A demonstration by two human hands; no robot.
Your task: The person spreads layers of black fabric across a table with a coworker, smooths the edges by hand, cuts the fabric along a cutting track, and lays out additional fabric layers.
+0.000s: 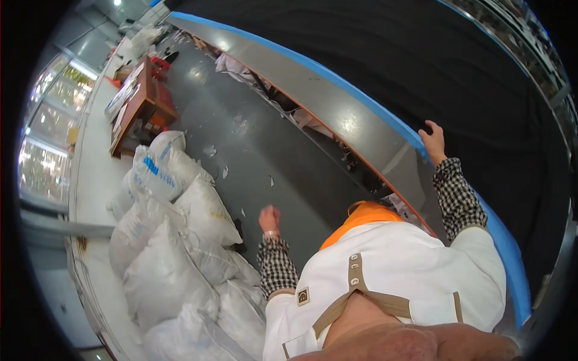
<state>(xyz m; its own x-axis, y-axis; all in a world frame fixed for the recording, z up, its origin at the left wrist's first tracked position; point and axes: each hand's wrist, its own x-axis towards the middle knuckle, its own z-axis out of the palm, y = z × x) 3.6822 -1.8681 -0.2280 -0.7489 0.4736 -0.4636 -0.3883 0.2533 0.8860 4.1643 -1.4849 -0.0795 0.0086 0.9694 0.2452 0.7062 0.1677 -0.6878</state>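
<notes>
My right hand (433, 142) is over the near edge of a long table, beside the blue edge strip (355, 90) and the black fabric (385, 42) spread there. Its fingers are apart, and I see nothing in them. Whether it touches the fabric I cannot tell. Low at my side, above the grey floor, my left hand (270, 218) has its fingers curled in, with no object showing. Black-and-white checked sleeves cover both forearms.
Stuffed white sacks (168, 265) are piled along the left wall. Beyond them stands a brown wooden desk (141, 105) with papers on it. Scraps lie on the grey floor (241, 138) of the aisle. Fabric and scraps fill the shelf (313, 123) under the table.
</notes>
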